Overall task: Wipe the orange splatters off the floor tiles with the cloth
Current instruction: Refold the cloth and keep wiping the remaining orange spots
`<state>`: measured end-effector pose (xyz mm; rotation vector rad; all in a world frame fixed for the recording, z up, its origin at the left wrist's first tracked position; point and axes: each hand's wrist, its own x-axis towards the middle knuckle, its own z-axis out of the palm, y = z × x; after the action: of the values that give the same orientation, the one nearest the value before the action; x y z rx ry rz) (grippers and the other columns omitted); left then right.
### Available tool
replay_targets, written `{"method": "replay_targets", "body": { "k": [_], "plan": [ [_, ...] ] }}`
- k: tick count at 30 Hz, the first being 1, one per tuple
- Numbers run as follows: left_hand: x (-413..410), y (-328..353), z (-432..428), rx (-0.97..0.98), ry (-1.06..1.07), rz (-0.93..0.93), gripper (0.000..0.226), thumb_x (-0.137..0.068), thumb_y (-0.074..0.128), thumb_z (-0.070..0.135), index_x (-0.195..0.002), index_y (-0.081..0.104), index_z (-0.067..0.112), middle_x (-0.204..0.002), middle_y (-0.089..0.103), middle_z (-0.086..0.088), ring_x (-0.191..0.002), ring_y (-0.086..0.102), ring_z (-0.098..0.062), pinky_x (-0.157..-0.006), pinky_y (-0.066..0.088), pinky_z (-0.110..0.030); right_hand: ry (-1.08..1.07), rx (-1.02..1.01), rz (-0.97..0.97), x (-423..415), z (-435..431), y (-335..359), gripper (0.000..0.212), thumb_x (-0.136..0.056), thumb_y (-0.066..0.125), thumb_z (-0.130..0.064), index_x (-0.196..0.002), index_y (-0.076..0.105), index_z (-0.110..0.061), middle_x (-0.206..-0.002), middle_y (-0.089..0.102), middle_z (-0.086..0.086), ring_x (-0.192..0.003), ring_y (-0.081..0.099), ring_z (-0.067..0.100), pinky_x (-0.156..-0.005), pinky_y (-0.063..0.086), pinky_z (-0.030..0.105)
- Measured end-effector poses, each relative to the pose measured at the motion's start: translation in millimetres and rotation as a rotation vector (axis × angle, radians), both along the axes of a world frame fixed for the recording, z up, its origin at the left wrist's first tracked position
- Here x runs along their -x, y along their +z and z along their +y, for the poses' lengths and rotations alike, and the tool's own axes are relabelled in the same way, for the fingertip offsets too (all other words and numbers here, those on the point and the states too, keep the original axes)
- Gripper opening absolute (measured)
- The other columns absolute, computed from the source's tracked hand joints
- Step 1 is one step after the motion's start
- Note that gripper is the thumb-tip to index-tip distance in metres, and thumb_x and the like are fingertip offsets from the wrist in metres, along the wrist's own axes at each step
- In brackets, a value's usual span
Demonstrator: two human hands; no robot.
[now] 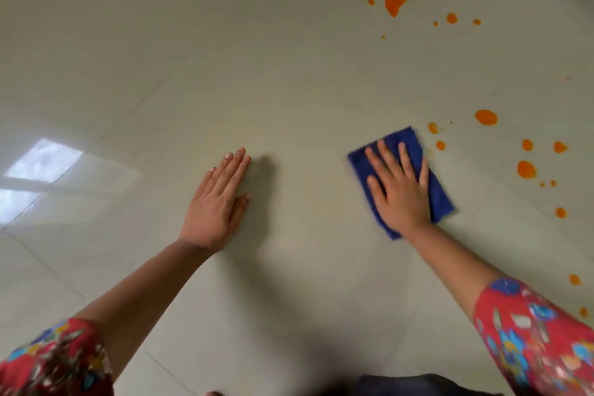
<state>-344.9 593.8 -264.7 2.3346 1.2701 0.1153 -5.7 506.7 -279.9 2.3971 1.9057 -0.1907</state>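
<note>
Both arms are reaching forward; the left hand point(218, 202) is lying flat, fingers together, the right hand point(398, 190) pressing down, fingers spread.

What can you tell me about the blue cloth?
The blue cloth is dark blue, soft-looking fabric folded into a rough rectangle. It lies flat on the pale floor tiles, tilted a little. The right hand presses on it with fingers spread, palm down, covering its middle; only its edges and corners show. Small orange splatters sit just past its far right edge, close to it.
</note>
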Motion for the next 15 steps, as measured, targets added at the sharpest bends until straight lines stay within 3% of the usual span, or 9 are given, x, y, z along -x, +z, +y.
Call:
{"method": "replay_targets", "body": {
  "k": [3,7,9,12,15],
  "plan": [
    [-42,3,13,0.004,-0.064,-0.009,0.062,-0.097,0.025,0.043,-0.154,0.009,0.022,-0.161,0.002,0.010,-0.148,0.000,-0.008,-0.119,0.005,-0.026,-0.171,-0.030,-0.004,-5,33,3,0.057,-0.096,0.024,-0.045,-0.151,0.026,-0.031,-0.159,0.025,-0.005,-0.147,0.021,0.025,-0.114,0.019,0.059],
    [-94,7,29,0.012,-0.166,0.007,0.069,-0.093,0.019,0.051,-0.154,0.007,0.020,-0.161,0.000,0.007,-0.148,0.000,-0.011,-0.120,0.008,-0.030,0.246,0.011,0.028,37,-63,4,0.056,-0.098,0.032,-0.045,-0.152,0.023,-0.034,-0.161,0.018,-0.007,-0.149,0.014,0.025,-0.116,0.015,0.057],
    [-122,8,30,0.007,-0.250,0.036,0.071,-0.092,0.015,0.055,-0.154,0.003,0.021,-0.160,-0.004,0.008,-0.148,-0.003,-0.010,-0.120,0.006,-0.031,0.275,0.016,0.044,14,-128,7,0.057,-0.097,0.035,-0.046,-0.152,0.022,-0.037,-0.161,0.018,-0.009,-0.149,0.012,0.023,-0.116,0.014,0.056],
    [-158,9,24,0.000,-0.334,0.065,0.070,-0.093,0.012,0.054,-0.154,-0.001,0.023,-0.160,-0.007,0.009,-0.147,-0.007,-0.009,-0.121,0.005,-0.032,0.049,0.041,0.023,-48,-153,7,0.056,-0.098,0.029,-0.047,-0.152,0.017,-0.038,-0.160,0.021,-0.008,-0.149,0.013,0.023,-0.114,0.017,0.059],
    [-192,4,15,-0.006,-0.307,0.082,0.064,-0.097,0.018,0.046,-0.154,0.001,0.022,-0.161,-0.004,0.008,-0.148,-0.005,-0.011,-0.121,0.005,-0.032,-0.325,0.006,0.001,-84,-109,4,0.055,-0.099,0.020,-0.047,-0.153,0.016,-0.036,-0.161,0.018,-0.008,-0.150,0.010,0.021,-0.117,0.012,0.055]
  ]
}}
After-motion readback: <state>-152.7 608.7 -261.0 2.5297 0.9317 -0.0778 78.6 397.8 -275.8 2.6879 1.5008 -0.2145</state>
